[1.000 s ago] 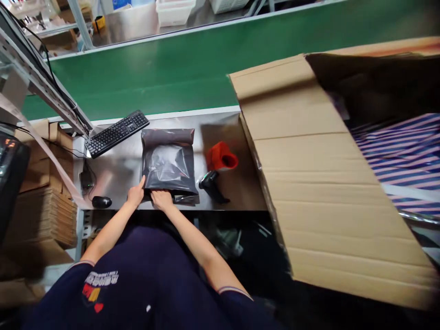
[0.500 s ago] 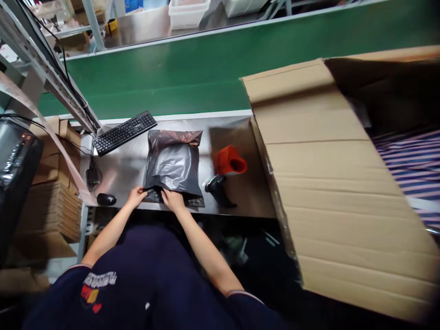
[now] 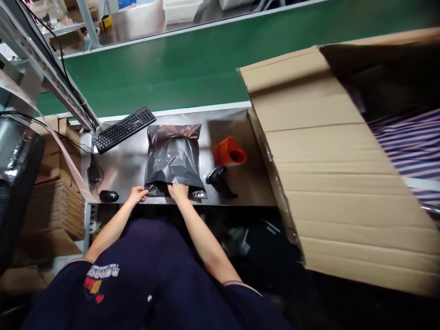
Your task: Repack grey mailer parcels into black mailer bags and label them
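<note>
A dark grey plastic mailing bag lies on the metal table, its mouth toward me. My left hand pinches the bag's near left corner between thumb and fingers. Through the open mouth reaches my right hand; its fingers are hidden under the upper layer, so I cannot see whether they hold anything. The bag bulges a little in the middle.
A black keyboard and a mouse are on the left. Right of the bag lie a black handheld scanner and an orange holder. A large cardboard box stands at the right. Behind runs a green conveyor belt.
My right hand has moved a little to the right and deeper into the bag's mouth. My left hand stays at the left corner. The camera view has shifted slightly.
</note>
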The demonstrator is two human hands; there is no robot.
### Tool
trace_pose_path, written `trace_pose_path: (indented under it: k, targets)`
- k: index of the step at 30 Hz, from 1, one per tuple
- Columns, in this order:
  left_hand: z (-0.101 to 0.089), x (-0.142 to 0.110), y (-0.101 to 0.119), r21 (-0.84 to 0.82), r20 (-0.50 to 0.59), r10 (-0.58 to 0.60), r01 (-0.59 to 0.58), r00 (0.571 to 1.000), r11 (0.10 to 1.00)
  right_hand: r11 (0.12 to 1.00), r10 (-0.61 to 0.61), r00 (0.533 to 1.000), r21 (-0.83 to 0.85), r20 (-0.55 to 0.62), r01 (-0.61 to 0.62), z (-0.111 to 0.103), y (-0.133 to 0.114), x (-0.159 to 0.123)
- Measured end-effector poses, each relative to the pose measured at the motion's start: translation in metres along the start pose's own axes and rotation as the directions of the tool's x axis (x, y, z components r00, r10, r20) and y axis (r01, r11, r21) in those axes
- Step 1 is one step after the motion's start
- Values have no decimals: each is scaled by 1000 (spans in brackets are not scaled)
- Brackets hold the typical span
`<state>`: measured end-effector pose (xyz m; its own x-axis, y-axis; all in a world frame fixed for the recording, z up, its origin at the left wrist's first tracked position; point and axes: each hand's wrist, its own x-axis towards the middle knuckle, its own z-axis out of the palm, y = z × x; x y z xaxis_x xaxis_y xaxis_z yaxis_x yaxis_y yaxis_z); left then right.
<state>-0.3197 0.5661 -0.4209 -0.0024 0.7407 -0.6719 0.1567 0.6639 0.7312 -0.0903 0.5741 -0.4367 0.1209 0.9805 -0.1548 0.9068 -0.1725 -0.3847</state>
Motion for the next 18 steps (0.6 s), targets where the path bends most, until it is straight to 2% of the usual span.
trace_pose_path:
  k: [1, 3, 4, 6, 8, 10, 14, 18]
  targets:
    - [-2, -1, -1, -8, 4, -1, 1, 1000, 1000, 1000, -11, 999, 17, -39, 11, 3, -1, -18]
    - [-4, -4, -3, -23, 5, 3, -3, 1000, 1000, 987, -110, 989, 106, -95, 120, 10, -9, -51]
    - [-5, -5, -5, -27, 4, 9, -9, 1000, 1000, 966, -186, 978, 162, -93, 199, 13, -16, -63]
    - [-6, -7, -7, -29, 0, 32, -32, 999, 999, 917, -321, 947, 246, -11, 313, 14, -34, -73]
    - [-7, -7, -7, -18, -1, 71, -71, 997, 997, 907, -368, 924, 259, 106, 332, 11, -53, -67]
    - [-7, -7, -4, 4, 4, 121, -121, 993, 993, 911, -370, 916, 252, 157, 325, 6, -68, -54]
    - [-10, -9, 2, 53, 34, 207, -208, 978, 977, 901, -367, 912, 312, 182, 300, 3, -81, -34]
    - [-9, -9, 0, 59, 43, 208, -211, 977, 976, 885, -248, 961, 432, 124, 173, 9, -74, -33]
